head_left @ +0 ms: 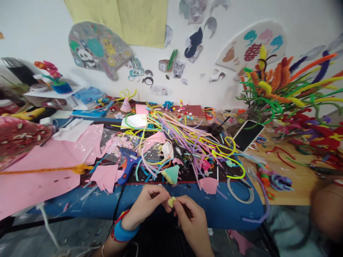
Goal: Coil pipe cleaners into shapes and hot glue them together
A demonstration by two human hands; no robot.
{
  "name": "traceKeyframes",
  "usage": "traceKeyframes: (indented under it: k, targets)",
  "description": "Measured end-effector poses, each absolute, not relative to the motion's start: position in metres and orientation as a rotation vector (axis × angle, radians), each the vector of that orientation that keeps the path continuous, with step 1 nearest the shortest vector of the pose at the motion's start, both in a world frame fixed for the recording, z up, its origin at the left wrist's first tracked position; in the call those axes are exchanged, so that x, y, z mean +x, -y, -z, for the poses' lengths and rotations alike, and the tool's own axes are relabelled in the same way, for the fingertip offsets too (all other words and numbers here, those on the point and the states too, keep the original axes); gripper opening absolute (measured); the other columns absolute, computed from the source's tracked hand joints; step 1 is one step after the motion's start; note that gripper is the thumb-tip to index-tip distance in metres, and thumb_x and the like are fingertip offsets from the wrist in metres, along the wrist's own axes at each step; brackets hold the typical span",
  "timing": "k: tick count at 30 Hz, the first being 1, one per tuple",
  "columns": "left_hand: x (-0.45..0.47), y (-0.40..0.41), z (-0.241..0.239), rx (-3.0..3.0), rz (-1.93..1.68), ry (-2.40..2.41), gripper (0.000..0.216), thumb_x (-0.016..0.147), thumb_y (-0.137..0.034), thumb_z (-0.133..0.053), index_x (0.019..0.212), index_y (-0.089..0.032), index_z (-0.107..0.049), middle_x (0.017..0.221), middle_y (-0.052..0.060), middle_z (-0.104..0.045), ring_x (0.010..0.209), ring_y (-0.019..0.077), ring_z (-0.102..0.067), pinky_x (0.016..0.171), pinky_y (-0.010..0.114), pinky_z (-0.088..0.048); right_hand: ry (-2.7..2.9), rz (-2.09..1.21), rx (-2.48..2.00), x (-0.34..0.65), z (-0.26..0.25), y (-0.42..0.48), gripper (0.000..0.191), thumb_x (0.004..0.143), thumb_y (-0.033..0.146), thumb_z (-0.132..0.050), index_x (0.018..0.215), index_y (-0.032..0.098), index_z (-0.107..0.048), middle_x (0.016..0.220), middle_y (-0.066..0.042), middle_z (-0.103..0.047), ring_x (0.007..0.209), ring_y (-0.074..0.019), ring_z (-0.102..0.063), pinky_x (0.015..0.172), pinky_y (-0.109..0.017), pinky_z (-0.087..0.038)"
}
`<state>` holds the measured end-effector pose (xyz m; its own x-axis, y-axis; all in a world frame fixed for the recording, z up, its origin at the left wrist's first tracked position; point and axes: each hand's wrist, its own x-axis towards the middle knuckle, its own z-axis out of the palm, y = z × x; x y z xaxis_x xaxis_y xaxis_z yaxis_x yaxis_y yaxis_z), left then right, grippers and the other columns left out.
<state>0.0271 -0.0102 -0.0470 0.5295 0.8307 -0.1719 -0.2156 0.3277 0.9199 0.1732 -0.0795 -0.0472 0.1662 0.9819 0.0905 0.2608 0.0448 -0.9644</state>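
Observation:
Both my hands meet at the front edge of the blue table [88, 203]. Between their fingertips is a small pale yellow coiled piece [172, 202], probably bent pipe cleaner. My left hand [150, 202] pinches its left side, with thumb and forefinger closed. From the right, my right hand [191, 216] pinches it too, the other fingers curled under. Just beyond lies a mint-green cone [171, 174] with a yellow rim. A blue glue gun [129, 165] rests to the left of the cone, its cord hanging over the edge.
Loose pipe cleaners [171, 125] cover the table's middle. Pink sheets [34, 182] lie at left. A phone [248, 135] leans at right before a bunch of pipe-cleaner flowers [278, 85]. A roll of clear tubing [241, 192] sits near the right corner. Another person's arm [328, 210] shows at far right.

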Motion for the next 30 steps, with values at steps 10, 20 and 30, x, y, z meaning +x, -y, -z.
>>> traceKeyframes:
  k: [10,20,30]
  targets:
    - [0.021,0.001,0.05,1.058,-0.66,-0.542,0.016,0.074,-0.029,-0.078,0.077,-0.013,-0.077,0.065,0.004,-0.068,0.054,0.0117,-0.063,0.054,0.022,-0.049,1.171,-1.325,-1.36,0.178,0.038,0.08,0.035,0.088,0.045,-0.056,0.073,0.015,-0.066,0.061,0.002,-0.052,0.042,-0.0048,-0.039,0.038,-0.017,-0.029]
    - [0.016,0.002,0.051,1.418,-0.821,-0.532,0.012,0.077,-0.029,-0.076,0.079,-0.018,-0.079,0.073,0.006,-0.068,0.067,0.0139,-0.061,0.062,0.023,-0.049,1.091,-1.529,-1.363,0.182,0.037,0.079,0.049,0.079,0.063,-0.059,0.073,0.014,-0.059,0.053,0.006,-0.046,0.037,-0.0032,-0.036,0.037,-0.016,-0.027]
    - [0.011,0.005,0.044,1.743,-0.877,-0.584,0.011,0.082,-0.021,-0.067,0.08,-0.019,-0.078,0.076,0.01,-0.074,0.068,0.0172,-0.066,0.064,0.026,-0.051,1.033,-1.643,-1.288,0.182,0.041,0.077,0.047,0.079,0.061,-0.061,0.072,0.015,-0.057,0.052,0.007,-0.046,0.036,-0.0024,-0.036,0.035,-0.014,-0.027]
